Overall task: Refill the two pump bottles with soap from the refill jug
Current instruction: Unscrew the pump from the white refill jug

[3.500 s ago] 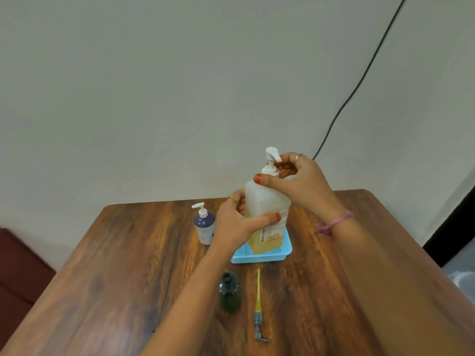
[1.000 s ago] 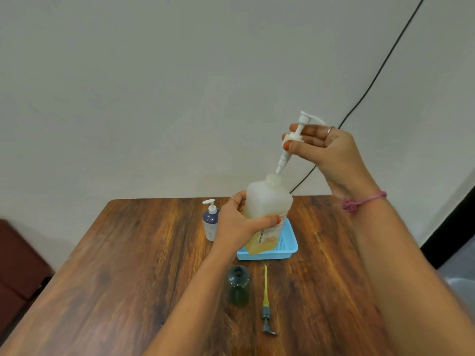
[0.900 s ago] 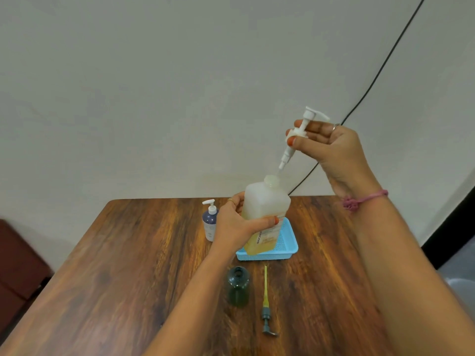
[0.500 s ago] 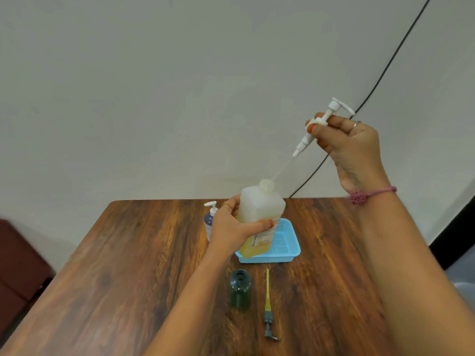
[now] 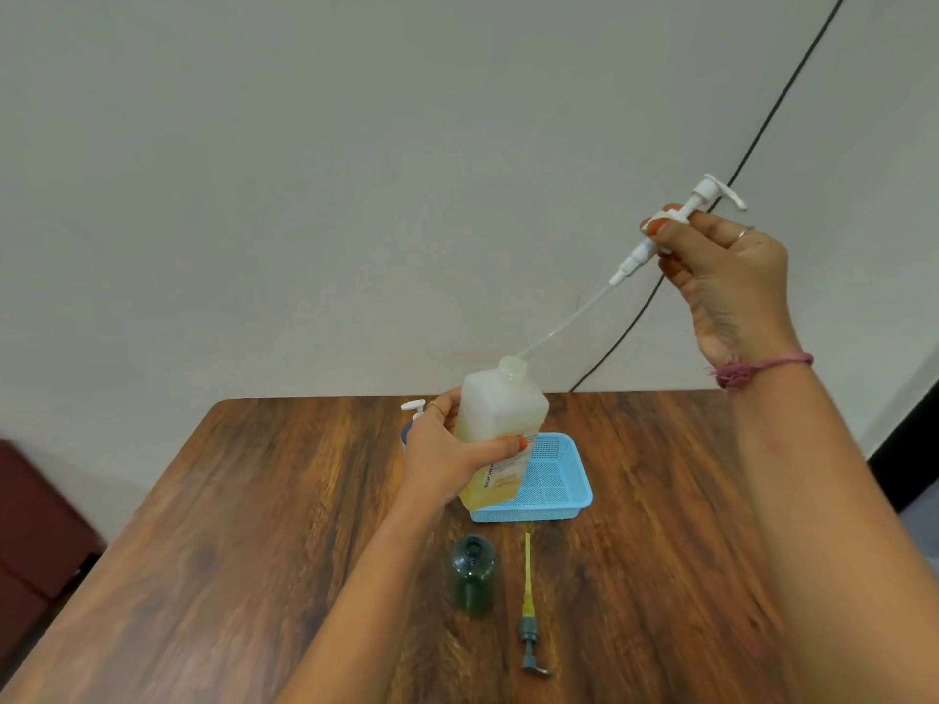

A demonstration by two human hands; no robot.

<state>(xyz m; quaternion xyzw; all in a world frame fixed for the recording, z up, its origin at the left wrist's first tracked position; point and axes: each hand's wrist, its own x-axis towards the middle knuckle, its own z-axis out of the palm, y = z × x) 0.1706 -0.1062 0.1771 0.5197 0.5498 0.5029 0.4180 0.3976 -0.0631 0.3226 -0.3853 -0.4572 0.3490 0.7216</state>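
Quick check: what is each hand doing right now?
Left hand: grips the refill jug, tilted over the blue basket.
Right hand: pinches the jug's white pump, dip tube nearly out.

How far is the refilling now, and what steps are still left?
Done: the green bottle stands open, its pump beside it. In hand: the left hand holds the refill jug; the right hand draws out the jug's pump. Left: pouring into both bottles.
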